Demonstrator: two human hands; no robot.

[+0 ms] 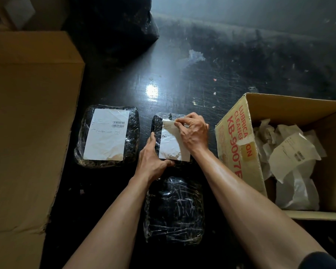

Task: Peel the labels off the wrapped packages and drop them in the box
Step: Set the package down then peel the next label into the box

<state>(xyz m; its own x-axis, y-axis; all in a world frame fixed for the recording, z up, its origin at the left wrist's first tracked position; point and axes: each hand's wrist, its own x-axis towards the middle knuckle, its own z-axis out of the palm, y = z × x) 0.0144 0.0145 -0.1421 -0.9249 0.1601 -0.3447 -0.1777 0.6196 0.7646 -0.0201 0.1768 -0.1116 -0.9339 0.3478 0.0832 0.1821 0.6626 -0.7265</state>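
Just left of the open box (239, 144), the right hand (192, 133) bends down over the middle package (156, 125), its fingertips (176, 124) pinched shut on the top edge of the white label (170, 146). The left hand (153, 160) grips the package's near left corner, thumb along the side. The label's print is too small to read. Three wrapped packages lie left of the box: the middle one, a labelled one (107, 135) farther left, and a bare one (174, 210) nearer the person. Crumpled labels (291, 152) fill the box, too tangled to count.
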